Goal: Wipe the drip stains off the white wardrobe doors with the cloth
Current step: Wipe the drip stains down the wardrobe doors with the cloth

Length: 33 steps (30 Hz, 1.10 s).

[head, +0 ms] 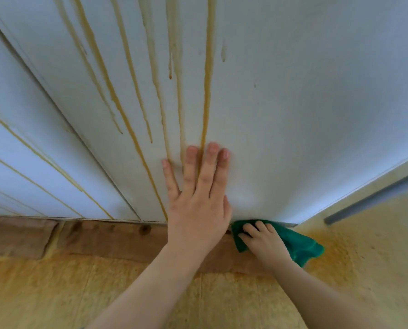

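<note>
Risk no. 1: smearing instead of lifting, from dragging a loaded or too-dry cloth [302, 245] over the brown-yellow drip stains [206, 91]; likely result, pale streaks across the white wardrobe door [293, 115]. Also poss.: stain transfer onto left hand [198, 205], laid straight across two or three runs, then fresh marks wherever pressed next. Door flex or swing from hard rubbing low down w/ too light a brace. Missed lower ends of runs near bottom edge, hard to see at this angle; same for thinner runs on neighbouring door [20, 138] to the left, not yet wiped by the look of them. More mess on floor [222, 300], yellow-stained near the corner, from squeezing cloth at the edge. Hands: left fully open, fingers [210, 167] straight & slightly spread, palm flat against door, pressing on it, holding nothing. Right hand [264, 241] low at door's bottom edge, just beside left wrist, fingers curled round a bunch of the green cloth, gripping it; rest of cloth trailing out to the right above floor. Cloth thus at very foot of door, right of the stained zone, touching bottom edge; contact w/ brown strip [103, 236] below doors: can't tell. Judged progress: most of job left, main runs above left hand intact.
</note>
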Available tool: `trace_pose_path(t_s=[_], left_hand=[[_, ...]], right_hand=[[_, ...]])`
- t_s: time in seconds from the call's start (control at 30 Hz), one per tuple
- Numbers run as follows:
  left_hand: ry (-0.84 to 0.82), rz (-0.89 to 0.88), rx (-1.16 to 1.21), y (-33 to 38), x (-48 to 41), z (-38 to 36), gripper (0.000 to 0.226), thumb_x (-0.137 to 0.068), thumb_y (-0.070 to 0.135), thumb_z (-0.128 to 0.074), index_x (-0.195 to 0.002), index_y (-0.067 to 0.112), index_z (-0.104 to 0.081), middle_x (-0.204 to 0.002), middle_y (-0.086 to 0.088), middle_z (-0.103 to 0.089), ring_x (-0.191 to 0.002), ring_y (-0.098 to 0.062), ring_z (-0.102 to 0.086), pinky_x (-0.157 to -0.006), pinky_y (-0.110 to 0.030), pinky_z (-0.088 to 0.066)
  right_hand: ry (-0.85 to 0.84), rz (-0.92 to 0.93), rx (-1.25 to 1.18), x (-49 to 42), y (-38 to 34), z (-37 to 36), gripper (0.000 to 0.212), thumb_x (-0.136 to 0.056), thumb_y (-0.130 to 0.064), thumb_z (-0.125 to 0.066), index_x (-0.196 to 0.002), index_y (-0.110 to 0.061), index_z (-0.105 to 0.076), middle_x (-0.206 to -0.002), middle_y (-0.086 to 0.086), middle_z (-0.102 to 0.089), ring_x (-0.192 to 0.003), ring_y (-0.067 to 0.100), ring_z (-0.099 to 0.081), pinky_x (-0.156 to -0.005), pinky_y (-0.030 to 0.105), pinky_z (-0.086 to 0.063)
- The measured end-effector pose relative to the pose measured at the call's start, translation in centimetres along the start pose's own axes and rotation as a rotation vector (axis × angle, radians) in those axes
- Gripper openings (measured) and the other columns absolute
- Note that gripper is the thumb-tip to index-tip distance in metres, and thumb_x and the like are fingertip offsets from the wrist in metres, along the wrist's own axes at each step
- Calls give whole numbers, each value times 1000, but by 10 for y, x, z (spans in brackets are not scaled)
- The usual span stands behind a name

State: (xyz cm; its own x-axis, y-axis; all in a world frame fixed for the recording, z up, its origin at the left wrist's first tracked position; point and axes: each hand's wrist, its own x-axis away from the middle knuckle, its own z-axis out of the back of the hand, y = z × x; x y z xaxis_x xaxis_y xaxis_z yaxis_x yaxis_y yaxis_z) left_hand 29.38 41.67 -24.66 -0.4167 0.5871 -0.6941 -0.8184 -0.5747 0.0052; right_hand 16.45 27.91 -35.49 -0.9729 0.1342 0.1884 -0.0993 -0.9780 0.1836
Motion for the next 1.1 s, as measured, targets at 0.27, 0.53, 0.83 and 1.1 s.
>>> trace_pose_path(t_s=[0.27, 0.53, 0.83, 1.1], left_hand=[[3, 14, -2, 2, -1, -2, 91, -82, 22, -54, -149, 12, 7, -154, -3, 25, -142, -27, 17, -111, -63, -4], [3, 38, 10, 5, 0, -2, 92, -83, 24, -54, -149, 12, 10, -153, -2, 27, -142, -26, 19, -111, -64, -4], [46, 27, -13, 0, 3, -4, 80, -87, 12, -46, -150, 16, 4, -155, 1, 21, -144, -23, 12, -112, -60, -3], [15, 49, 1, 3, 2, 0, 86, -83, 14, -51, -150, 14, 3, -155, -1, 20, -144, -24, 11, -114, -58, -6]], right_hand=[[410, 92, 38, -15, -14, -18, 40, -64, -18, -71, -103, -17, -68, -107, 1, -55, -81, 22, -44, -69, 33, -46], [136, 19, 31, -9, -25, -16, 48, -73, -16, -72, -120, -14, -63, -121, 4, -54, -97, 25, -57, -84, 35, -49], [141, 77, 73, -8, -13, -30, 46, -40, -24, -90, -83, -15, -77, -96, 1, -67, -76, 22, -57, -62, 30, -51], [465, 27, -85, 1, -12, 11, 50, -45, -9, -85, -94, -12, -74, -104, 6, -54, -84, 24, -41, -62, 33, -53]])
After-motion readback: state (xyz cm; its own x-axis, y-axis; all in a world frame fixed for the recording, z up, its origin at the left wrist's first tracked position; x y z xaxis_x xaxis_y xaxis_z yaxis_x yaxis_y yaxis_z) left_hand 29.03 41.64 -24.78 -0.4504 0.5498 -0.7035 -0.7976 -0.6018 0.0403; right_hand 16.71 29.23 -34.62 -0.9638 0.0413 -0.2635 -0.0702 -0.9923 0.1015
